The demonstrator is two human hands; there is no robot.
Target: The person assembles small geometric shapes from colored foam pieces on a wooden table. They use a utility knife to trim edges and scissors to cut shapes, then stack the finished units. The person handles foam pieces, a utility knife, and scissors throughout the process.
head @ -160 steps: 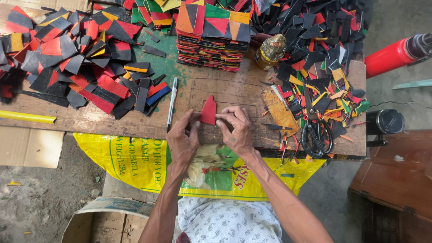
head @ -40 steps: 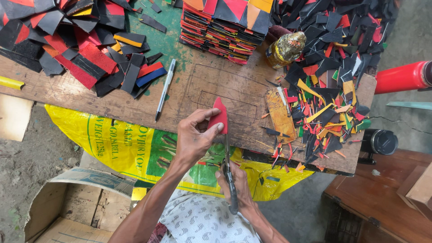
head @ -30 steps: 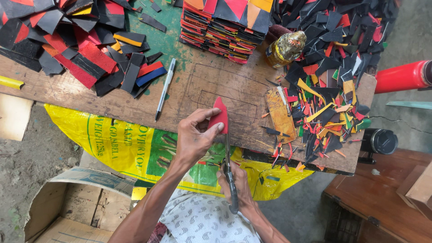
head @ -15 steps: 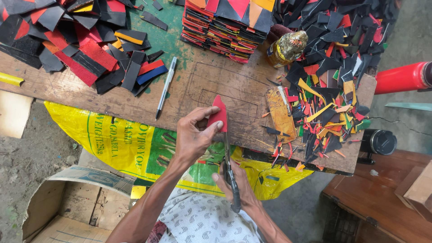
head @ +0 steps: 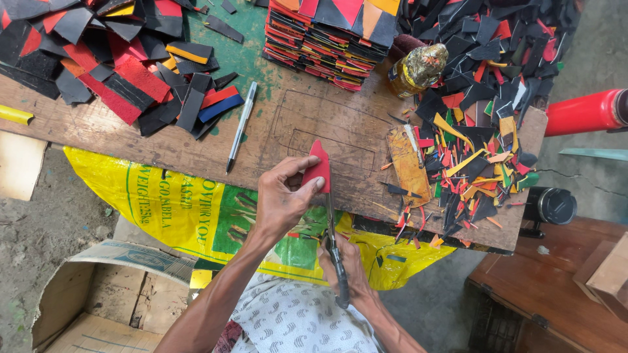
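My left hand (head: 282, 201) pinches a small red piece of sheet material (head: 318, 168) and holds it upright over the front edge of the worn wooden board (head: 327, 124). Below it, my right hand (head: 347, 265) grips the handles of dark scissors (head: 333, 242), whose blades point up along the red piece's right edge. A white pen (head: 240, 127) lies on the board to the left of my left hand.
Heaps of red and black cut pieces (head: 111, 59) cover the board's left, a neat stack (head: 330, 36) sits at the top, and coloured offcuts (head: 477, 150) fill the right. A yellow sack (head: 190, 209) hangs below the board. A cardboard box (head: 91, 307) stands at the lower left, a red cylinder (head: 585, 111) at the right.
Five seconds ago both hands held the red piece flat on the board. Since about a second ago my right hand has held the scissors against the piece, with only slight shifts.
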